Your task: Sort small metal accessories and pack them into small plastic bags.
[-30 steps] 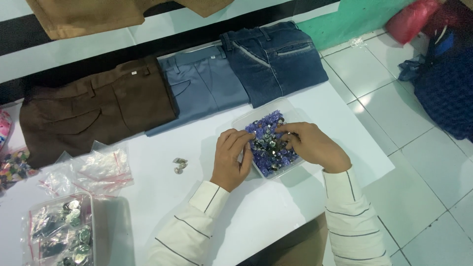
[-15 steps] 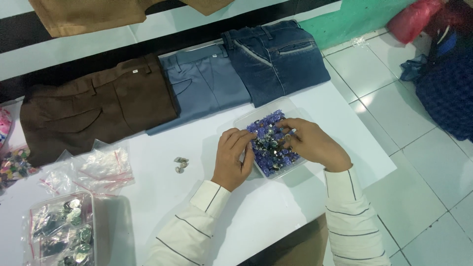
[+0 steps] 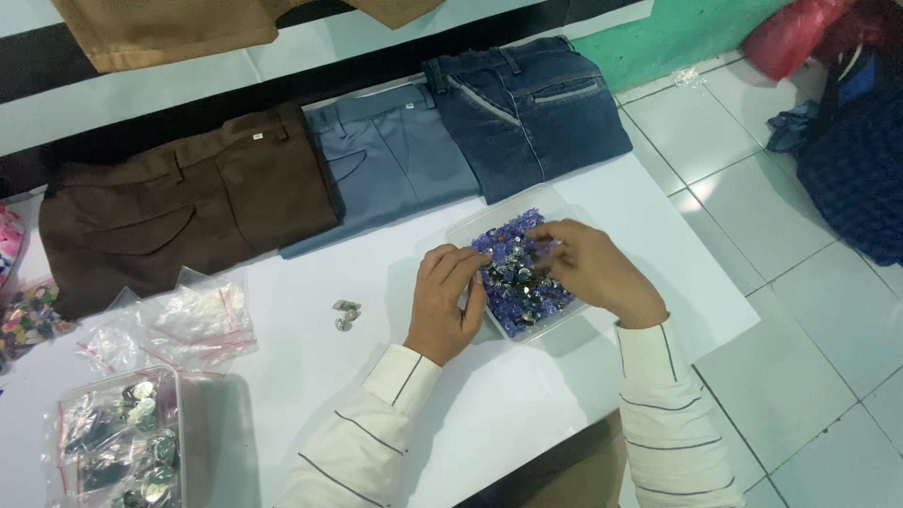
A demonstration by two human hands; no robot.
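Observation:
A clear plastic box [image 3: 467, 229] of small metal buttons on purple bits stands on the white table [image 3: 310, 282]. My left hand [image 3: 447, 306] rests against the box's left side, fingertips on its rim. My right hand [image 3: 588, 268] reaches into the box from the right, fingers pinched among the buttons; whether it holds one I cannot tell. A few loose metal buttons [image 3: 345, 313] lie on the table left of my left hand.
Three folded trousers lie along the table's back: brown [image 3: 179, 212], grey-blue [image 3: 395, 165], dark denim [image 3: 531, 113]. Small zip bags [image 3: 193, 325] and a clear tub of bagged buttons [image 3: 118, 447] sit at the left. Tiled floor and a dark blue bag [image 3: 856, 160] are at right.
My right hand has shifted slightly within the box, fingers working among the buttons. My left hand stays on the box's left side.

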